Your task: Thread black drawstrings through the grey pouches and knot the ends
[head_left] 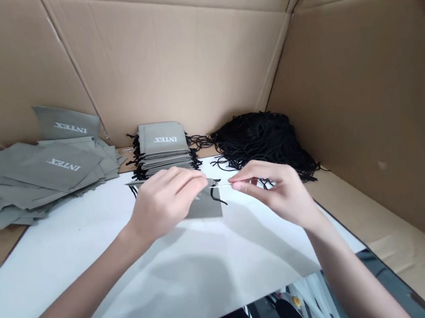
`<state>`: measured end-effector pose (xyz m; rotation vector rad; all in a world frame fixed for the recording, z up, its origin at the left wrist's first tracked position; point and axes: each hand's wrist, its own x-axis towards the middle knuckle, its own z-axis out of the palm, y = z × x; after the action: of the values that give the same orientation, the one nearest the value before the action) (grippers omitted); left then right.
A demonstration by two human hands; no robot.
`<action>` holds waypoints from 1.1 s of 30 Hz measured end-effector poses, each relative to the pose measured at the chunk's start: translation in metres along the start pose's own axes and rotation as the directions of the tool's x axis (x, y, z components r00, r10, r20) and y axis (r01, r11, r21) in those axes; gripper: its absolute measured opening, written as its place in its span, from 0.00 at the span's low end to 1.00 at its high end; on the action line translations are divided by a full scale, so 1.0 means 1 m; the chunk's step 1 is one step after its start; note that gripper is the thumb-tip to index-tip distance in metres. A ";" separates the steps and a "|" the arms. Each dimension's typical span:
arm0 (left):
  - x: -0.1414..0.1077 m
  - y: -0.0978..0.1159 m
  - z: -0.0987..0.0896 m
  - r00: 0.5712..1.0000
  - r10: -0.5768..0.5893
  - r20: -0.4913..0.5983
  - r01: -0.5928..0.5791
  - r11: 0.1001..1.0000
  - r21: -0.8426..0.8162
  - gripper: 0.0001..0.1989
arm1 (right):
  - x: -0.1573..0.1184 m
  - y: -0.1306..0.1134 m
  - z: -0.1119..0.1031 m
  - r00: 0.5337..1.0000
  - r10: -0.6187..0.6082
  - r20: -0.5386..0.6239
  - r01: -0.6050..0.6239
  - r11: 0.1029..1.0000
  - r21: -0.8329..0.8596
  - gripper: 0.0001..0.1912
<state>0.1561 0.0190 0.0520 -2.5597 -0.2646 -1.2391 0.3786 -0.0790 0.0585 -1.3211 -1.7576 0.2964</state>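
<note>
A grey fabric pouch (pixel 209 208) lies over the white work surface, partly covered by my left hand (pixel 165 201). The fingers of that hand are closed at the pouch's upper edge. From the right, my right hand (pixel 275 186) pinches a thin, pale, needle-like rod (pixel 222 185) between thumb and fingertips. This rod reaches across to the left fingertips at the pouch's corner. A short black cord (pixel 217 197) hangs loose by the same corner, and more black cord ends show at the pouch's left side.
Behind my hands stands a neat stack of grey INTEX pouches (pixel 163 139) with black cords. A heap of black cords (pixel 263 137) lies right of it, and loose grey pouches (pixel 32 171) pile up at left. Cardboard walls (pixel 179 51) enclose the back and right.
</note>
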 end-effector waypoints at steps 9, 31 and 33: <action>-0.064 0.053 0.015 0.976 0.174 0.128 -0.168 0.984 -0.056 0.07 | -0.093 0.000 0.029 0.991 0.061 0.121 -0.020 0.948 -0.318 0.06; -0.063 0.071 0.049 0.572 -0.218 0.790 0.559 0.809 -0.181 0.08 | -0.132 0.020 0.063 0.958 0.258 0.126 -0.186 0.892 -0.412 0.09; -0.068 0.072 0.051 0.572 -0.265 0.776 0.630 0.749 -0.208 0.07 | -0.132 0.021 0.063 0.956 0.264 0.128 -0.192 0.894 -0.406 0.10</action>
<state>0.1722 -0.0349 -0.0440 -3.4720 -0.9788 -0.3257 0.3491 -0.1654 -0.0586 -1.8473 -1.8767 0.2062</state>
